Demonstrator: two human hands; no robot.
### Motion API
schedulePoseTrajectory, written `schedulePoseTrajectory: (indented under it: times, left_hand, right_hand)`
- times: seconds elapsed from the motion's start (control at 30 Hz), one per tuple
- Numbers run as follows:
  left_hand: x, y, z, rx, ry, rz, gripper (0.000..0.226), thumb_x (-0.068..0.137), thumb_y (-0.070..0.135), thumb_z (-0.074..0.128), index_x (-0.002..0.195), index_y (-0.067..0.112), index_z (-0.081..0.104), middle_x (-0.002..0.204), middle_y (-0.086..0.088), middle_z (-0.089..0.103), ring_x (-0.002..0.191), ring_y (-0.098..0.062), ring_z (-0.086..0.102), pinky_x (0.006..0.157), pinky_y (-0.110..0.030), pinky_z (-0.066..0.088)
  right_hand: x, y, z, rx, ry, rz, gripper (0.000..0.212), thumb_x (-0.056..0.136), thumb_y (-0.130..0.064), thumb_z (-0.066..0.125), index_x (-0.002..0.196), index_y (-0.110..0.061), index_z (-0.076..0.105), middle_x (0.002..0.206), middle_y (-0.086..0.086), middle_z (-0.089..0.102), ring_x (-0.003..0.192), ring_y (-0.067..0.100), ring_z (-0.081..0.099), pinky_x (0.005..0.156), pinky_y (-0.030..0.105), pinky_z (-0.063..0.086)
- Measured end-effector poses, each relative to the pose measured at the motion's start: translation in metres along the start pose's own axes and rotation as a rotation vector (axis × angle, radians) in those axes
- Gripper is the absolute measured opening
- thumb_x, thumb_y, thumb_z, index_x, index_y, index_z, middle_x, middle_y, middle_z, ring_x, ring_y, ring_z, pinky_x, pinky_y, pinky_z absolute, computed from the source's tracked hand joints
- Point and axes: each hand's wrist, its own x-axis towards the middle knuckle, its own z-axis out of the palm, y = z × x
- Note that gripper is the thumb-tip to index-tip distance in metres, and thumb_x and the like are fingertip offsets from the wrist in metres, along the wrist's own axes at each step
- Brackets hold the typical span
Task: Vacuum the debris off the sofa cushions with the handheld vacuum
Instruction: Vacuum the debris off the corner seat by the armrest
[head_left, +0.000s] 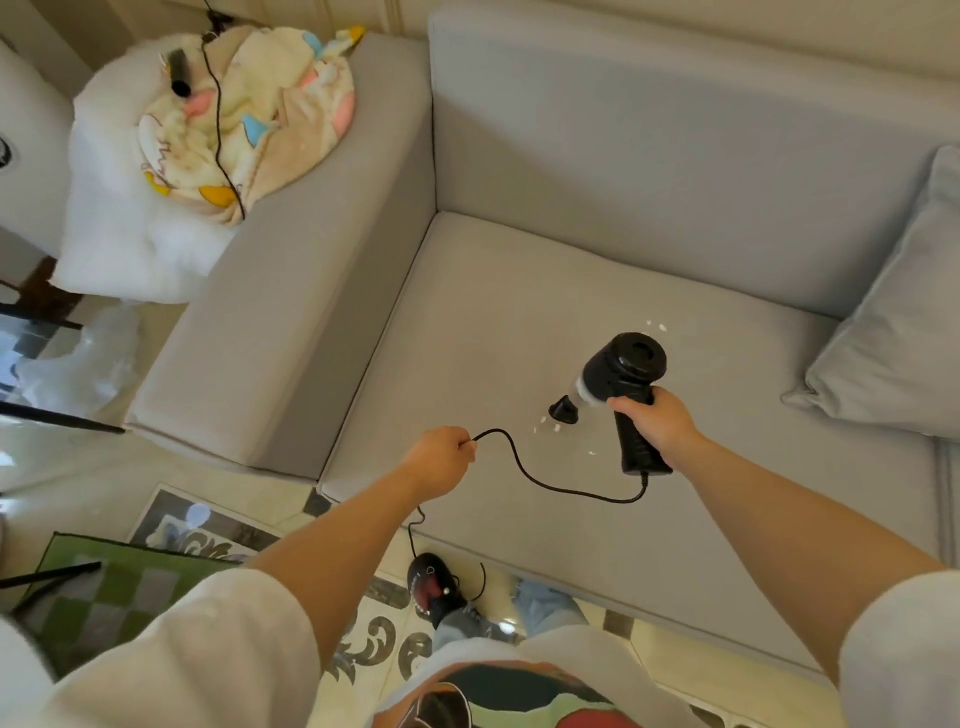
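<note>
Our right hand (657, 423) grips the black plastic handheld vacuum (621, 387) over white crumbs (550, 423) on the grey fabric sofa cushion (467, 338), our left hand (441, 462) pinches its thin black cord (524, 470), which might snag.

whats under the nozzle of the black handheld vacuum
A few small white debris bits lie on the grey sofa seat cushion around the black handheld vacuum nozzle. Anything directly beneath the nozzle is hidden.

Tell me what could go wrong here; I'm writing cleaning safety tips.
The cord loops slack across the seat cushion between the left hand and the handheld vacuum; its nozzle could snag it. Cord also trails by the foot, a possible trip. Debris behind the vacuum may get missed.
</note>
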Motion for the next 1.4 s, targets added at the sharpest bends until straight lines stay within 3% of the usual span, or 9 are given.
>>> schedulePoseTrajectory:
  times: [0.1,0.2,0.4,0.57,0.73,0.8,0.97,1.17,1.4]
  left_hand:
    - [0.002,0.009,0.002,-0.001,0.043,-0.054,0.028,0.099,0.019,0.034,0.096,0.009,0.059,0.079,-0.004,0.05,0.063,-0.013,0.042,0.054,-0.021,0.032]
    - [0.004,0.014,0.006,-0.009,0.08,-0.105,0.033,0.099,0.019,0.034,0.105,0.003,0.062,0.09,-0.008,0.053,0.072,-0.019,0.046,0.056,-0.022,0.034]
    - [0.004,0.021,0.02,-0.023,0.132,-0.169,0.031,0.099,0.02,0.035,0.101,0.007,0.063,0.065,0.004,0.044,0.054,-0.008,0.037,0.05,-0.021,0.029]
    - [0.006,0.02,0.025,-0.03,0.15,-0.171,0.033,0.098,0.019,0.035,0.102,0.005,0.064,0.084,-0.004,0.052,0.071,-0.018,0.045,0.054,-0.021,0.033]
    - [0.011,0.018,0.022,-0.013,0.142,-0.172,0.03,0.098,0.02,0.036,0.092,0.011,0.063,0.086,-0.005,0.054,0.076,-0.021,0.048,0.063,-0.027,0.036]
    - [0.011,0.015,0.021,-0.01,0.14,-0.17,0.032,0.098,0.02,0.035,0.096,0.009,0.065,0.088,-0.006,0.055,0.077,-0.021,0.048,0.064,-0.027,0.037]
    - [0.011,0.013,0.018,0.002,0.125,-0.181,0.034,0.099,0.02,0.035,0.103,0.004,0.065,0.088,-0.006,0.054,0.074,-0.019,0.047,0.064,-0.027,0.036]
    - [0.017,0.026,0.012,0.05,0.108,-0.153,0.035,0.1,0.021,0.034,0.106,0.005,0.064,0.093,-0.006,0.054,0.083,-0.021,0.049,0.074,-0.029,0.037]
    - [0.028,0.06,0.032,0.083,0.014,-0.069,0.034,0.099,0.021,0.034,0.104,0.007,0.064,0.09,-0.003,0.054,0.079,-0.019,0.05,0.072,-0.027,0.04]
  right_hand:
    - [0.015,-0.002,0.003,-0.042,-0.074,-0.032,0.028,0.078,-0.029,0.066,0.098,-0.011,0.056,0.081,0.005,0.058,0.072,0.019,0.055,0.071,0.033,0.041]
    - [0.029,-0.003,0.007,-0.093,-0.129,-0.084,0.028,0.078,-0.028,0.066,0.099,-0.013,0.055,0.087,0.006,0.059,0.079,0.023,0.055,0.073,0.033,0.041]
    - [0.052,0.0,-0.002,-0.119,-0.203,-0.045,0.025,0.078,-0.028,0.067,0.094,-0.013,0.057,0.084,0.008,0.059,0.076,0.023,0.054,0.071,0.032,0.04]
    - [0.058,0.003,-0.006,-0.055,-0.19,0.007,0.027,0.077,-0.03,0.067,0.095,-0.013,0.055,0.08,0.006,0.058,0.076,0.024,0.056,0.073,0.036,0.043]
    - [0.061,0.001,-0.003,-0.109,-0.224,0.008,0.03,0.078,-0.029,0.067,0.099,-0.01,0.058,0.081,0.007,0.059,0.077,0.025,0.056,0.072,0.034,0.043]
    - [0.06,0.001,0.001,-0.1,-0.231,-0.003,0.033,0.078,-0.03,0.067,0.103,-0.011,0.057,0.088,0.009,0.06,0.082,0.027,0.057,0.074,0.035,0.044]
    - [0.058,-0.001,0.009,-0.123,-0.291,-0.009,0.03,0.079,-0.029,0.066,0.101,-0.012,0.055,0.081,0.005,0.057,0.073,0.02,0.055,0.07,0.034,0.044]
    - [0.058,0.006,-0.005,-0.139,-0.233,-0.059,0.028,0.078,-0.028,0.067,0.098,-0.012,0.055,0.083,0.004,0.056,0.079,0.022,0.055,0.072,0.033,0.041]
    - [0.059,0.04,-0.061,-0.15,-0.135,0.061,0.021,0.08,-0.027,0.065,0.091,-0.011,0.056,0.075,0.004,0.056,0.069,0.018,0.052,0.068,0.032,0.039]
